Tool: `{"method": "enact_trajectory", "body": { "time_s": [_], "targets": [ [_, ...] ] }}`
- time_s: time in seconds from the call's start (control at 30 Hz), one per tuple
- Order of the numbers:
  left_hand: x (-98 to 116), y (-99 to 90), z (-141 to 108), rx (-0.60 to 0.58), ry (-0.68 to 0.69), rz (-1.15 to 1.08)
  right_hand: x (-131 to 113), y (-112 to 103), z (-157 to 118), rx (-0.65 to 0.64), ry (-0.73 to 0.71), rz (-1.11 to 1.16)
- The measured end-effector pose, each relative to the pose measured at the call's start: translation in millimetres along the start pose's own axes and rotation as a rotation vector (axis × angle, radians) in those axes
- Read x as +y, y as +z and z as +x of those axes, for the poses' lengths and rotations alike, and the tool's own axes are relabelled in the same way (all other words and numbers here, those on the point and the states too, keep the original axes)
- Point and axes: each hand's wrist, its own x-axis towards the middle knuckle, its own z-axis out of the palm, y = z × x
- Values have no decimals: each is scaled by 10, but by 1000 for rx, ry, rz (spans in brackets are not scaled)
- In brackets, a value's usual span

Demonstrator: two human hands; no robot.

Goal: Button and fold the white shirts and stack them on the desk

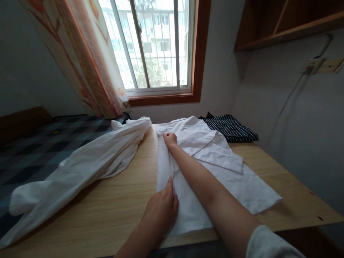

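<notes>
A white shirt [212,154] lies spread on the wooden table, with a sleeve folded across it and its left edge running away from me. My right hand [170,139] is closed, pinching the fabric near the far end of that edge. Nearer to me, my left hand [163,204] has its fingers pressed together on the same edge, gripping the cloth about midway along. A second white garment [94,161] lies loosely bunched along the table's left side and hangs over toward the bed.
A black-and-white striped cloth [229,127] lies folded at the far right of the table [126,200]. A checkered bed [61,134] stands to the left. Behind are a window [158,46] and a curtain [88,53]. A wall shelf [290,27] hangs upper right.
</notes>
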Motion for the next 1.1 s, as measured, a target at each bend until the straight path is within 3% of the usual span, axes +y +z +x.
{"method": "enact_trajectory", "body": {
  "time_s": [0.1, 0.27, 0.57, 0.73, 0.87, 0.97, 1.1],
  "targets": [
    [-12, -21, -20, -31, -1, 6, 92, 40, 43, 15, 11, -24],
    [-22, -30, -114, -85, 12, -20, 180, 74, -36, 27, -238, -266],
    [28, 151, -213, -124, 67, -2, 173, 28, -11, -91, -282, -325],
    [-34, 51, -226, -114, 257, -35, 235, -307, -5, -143, -362, -290],
    [-104, -43, -205, -51, 466, -10, 209, -529, -204, -133, -572, -252],
    [-107, -93, -171, -51, 553, 51, 151, -473, -426, -231, -702, -341],
    [-98, -131, -134, -61, 596, 108, 136, -259, -592, -403, -592, -466]
  ]
}}
